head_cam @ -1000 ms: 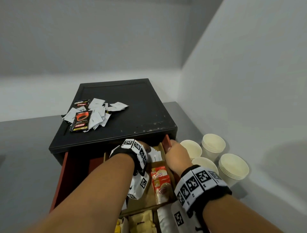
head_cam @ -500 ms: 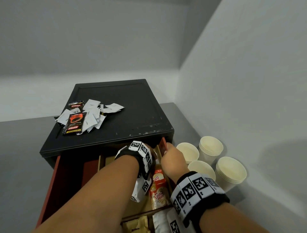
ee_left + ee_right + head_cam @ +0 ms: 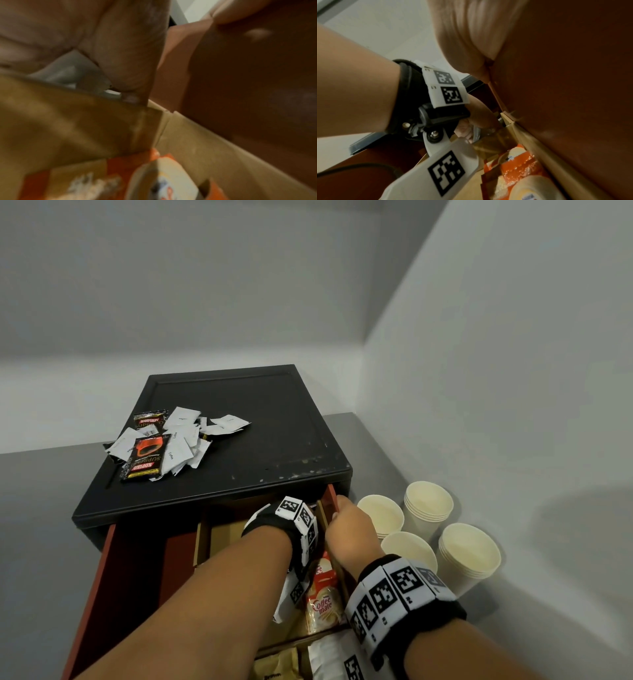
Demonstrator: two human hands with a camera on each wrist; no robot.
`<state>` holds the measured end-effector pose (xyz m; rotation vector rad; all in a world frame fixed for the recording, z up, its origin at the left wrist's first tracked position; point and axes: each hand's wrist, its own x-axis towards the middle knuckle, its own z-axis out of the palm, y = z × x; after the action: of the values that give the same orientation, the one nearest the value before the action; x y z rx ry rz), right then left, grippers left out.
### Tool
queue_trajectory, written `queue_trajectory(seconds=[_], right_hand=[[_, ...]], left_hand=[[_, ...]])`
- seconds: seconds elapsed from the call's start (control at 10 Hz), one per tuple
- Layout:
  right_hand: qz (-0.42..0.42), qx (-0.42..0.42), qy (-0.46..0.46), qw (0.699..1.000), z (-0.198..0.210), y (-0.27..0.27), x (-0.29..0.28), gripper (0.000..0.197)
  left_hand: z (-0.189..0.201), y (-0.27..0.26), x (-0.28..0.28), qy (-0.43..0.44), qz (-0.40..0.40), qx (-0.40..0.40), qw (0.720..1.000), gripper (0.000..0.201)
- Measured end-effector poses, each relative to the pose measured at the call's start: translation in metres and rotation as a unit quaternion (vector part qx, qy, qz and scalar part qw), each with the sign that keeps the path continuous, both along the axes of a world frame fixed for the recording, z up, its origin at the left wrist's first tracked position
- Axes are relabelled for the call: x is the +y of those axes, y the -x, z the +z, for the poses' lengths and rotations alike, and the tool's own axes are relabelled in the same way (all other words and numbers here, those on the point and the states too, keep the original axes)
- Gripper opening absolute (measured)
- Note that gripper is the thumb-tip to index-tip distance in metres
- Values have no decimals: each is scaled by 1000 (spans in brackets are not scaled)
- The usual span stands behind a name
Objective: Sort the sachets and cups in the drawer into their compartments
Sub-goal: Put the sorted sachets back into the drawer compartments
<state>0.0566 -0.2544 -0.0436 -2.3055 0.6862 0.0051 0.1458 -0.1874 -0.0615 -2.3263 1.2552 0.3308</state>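
A red drawer (image 3: 102, 577) with cardboard dividers (image 3: 202, 542) stands pulled out of a black box (image 3: 267, 433). My left hand (image 3: 96, 75) reaches into the back right compartment, under the box's front edge. Its thumb and fingers pinch a blurred grey-white sachet (image 3: 68, 71). My right hand (image 3: 342, 518) grips the drawer's right wall (image 3: 556, 94), fingers curled over its top edge. Orange Coffee-mate sachets (image 3: 322, 601) lie in the compartment just in front of the left wrist. Stacks of paper cups (image 3: 428, 505) stand outside the drawer, to the right.
A loose pile of white and black-red sachets (image 3: 171, 440) lies on the box's top, at the left. Grey walls close in at the back and right, near the cups. More packets (image 3: 274, 666) lie in the nearest compartments. The drawer's left section (image 3: 144, 570) looks dark.
My left hand has pushed deeper into the back right compartment and now covers the white sachets seen there earlier. My right hand has stayed on the drawer's right wall.
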Motion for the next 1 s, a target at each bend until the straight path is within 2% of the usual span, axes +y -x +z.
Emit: queue_trajectory(seconds=[0.1,0.2,0.3,0.4,0.5,0.6,0.7,0.8,0.9,1.0], right_hand=[[0,6,1,1000,1,0,0,34],[0,14,7,1000,2,-1,0,38],[3,10,12,1000,3,0,0,39],[5,7,12,1000,3,1,-1,37],[4,-2,12,1000,2,2,0,33],[7,-6,20,1000,1,3,0,33],[10,-13,22,1000,1,3,-1,34],[14,-19,34,999,0,4,-1,32],[10,-25,40,999,-3,3,0,31],[11,-21,52,998,-4,1,0,28]], left_hand=[[-8,-12,0,-27,-6,-20,999,57],[-5,-15,4,-21,29,-8,999,45],[-4,-16,7,9,77,23,997,49],[-11,-18,5,78,177,72,978,41],[-18,-19,4,153,225,131,953,46],[-15,-13,6,215,248,142,934,48],[-10,-9,11,252,249,158,922,36],[-5,-4,17,269,221,160,924,27],[2,5,28,266,208,164,927,32],[9,19,43,288,147,134,937,33]])
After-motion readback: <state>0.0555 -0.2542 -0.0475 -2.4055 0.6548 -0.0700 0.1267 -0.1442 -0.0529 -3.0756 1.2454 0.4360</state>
